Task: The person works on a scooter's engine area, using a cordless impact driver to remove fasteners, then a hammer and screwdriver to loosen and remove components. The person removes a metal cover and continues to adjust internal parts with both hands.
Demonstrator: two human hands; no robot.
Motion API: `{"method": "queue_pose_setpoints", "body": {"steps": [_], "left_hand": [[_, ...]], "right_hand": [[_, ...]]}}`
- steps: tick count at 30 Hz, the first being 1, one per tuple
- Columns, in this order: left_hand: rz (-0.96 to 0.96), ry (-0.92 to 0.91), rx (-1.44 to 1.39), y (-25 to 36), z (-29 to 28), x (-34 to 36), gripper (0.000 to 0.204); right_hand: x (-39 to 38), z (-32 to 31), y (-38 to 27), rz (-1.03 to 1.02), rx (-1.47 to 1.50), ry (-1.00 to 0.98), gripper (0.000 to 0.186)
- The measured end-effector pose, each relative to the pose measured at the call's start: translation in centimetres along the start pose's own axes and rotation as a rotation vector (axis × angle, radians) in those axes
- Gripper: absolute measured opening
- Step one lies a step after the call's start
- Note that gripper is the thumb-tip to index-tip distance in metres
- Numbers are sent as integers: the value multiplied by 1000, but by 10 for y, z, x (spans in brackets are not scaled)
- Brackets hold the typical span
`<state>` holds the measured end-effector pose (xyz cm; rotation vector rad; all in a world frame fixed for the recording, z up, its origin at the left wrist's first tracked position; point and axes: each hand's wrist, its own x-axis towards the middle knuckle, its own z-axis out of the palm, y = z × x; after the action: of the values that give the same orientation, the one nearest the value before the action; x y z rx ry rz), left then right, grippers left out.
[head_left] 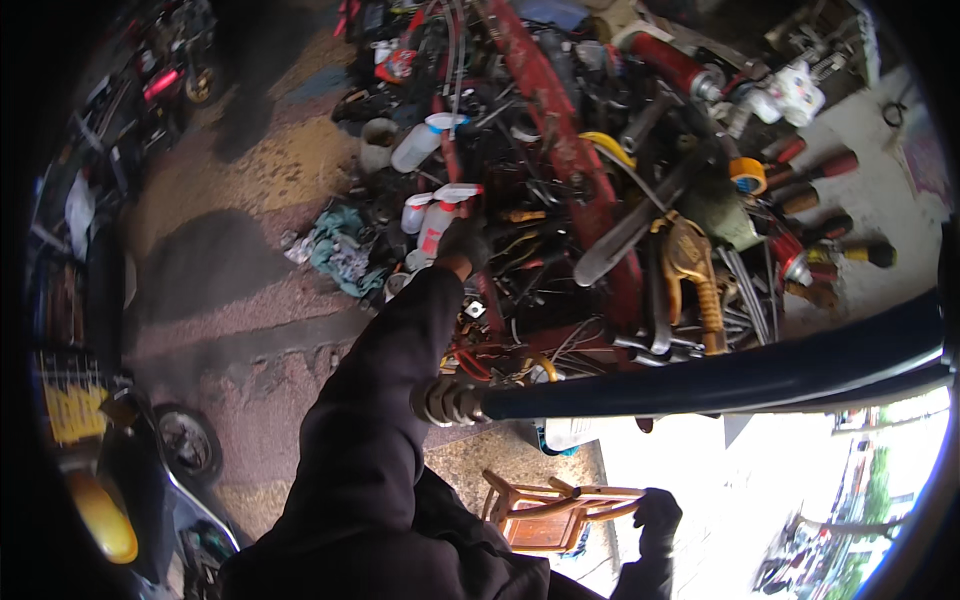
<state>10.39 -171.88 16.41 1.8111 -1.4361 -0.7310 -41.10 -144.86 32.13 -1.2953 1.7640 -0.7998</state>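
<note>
Dark pipe [700,375] cuts in from three o'clock, its ringed metal fitting [450,402] near the middle of the view. Beyond it, from eleven to two o'clock, spreads a desk [552,105] with worn red rails, crowded with dark, greasy tools. At its near-left side, close to the view's centre, the left grip [463,246] is at the white-and-red bottle [432,232], which lies at its ten o'clock; pliers [516,246] lie at its three. I cannot tell whether that grip is closed on anything. Down at five o'clock, the right grip [657,511] is a dark silhouette at the wooden stool [545,532]; its fingers' hold cannot be made out.

A red can [672,62] lies at one o'clock, yellow tape [747,175] at two, screwdrivers [835,165] past it. The floor [270,185] at ten o'clock is patchy ochre and dull pink, darkly stained. A motorbike [165,82] stands beyond, at ten; a wheel [186,442] shows at eight. Toward four o'clock the room opens onto glaring daylight and greenery [880,490].
</note>
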Motion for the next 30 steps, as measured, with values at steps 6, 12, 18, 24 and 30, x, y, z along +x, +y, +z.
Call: {"method": "queue_pose_setpoints", "body": {"steps": [6,12,18,24,30], "left_hand": [[352,433,353,-21,-59,-73,30],[1,373,-345,-25,-125,-310,47],[-96,616,194,-6,-63,-545,95],[-492,942,-531,33,23,-719,66],[-843,1275,-949,95,57,-915,38]], "right_hand": [[-14,96,57,-78,-405,-641,11],[-25,216,23,238,-55,-1128,20],[-105,310,-21,213,-216,-1625,41],[-284,324,4,297,-244,-1988,32],[-452,282,59,184,-449,-2010,16]]}}
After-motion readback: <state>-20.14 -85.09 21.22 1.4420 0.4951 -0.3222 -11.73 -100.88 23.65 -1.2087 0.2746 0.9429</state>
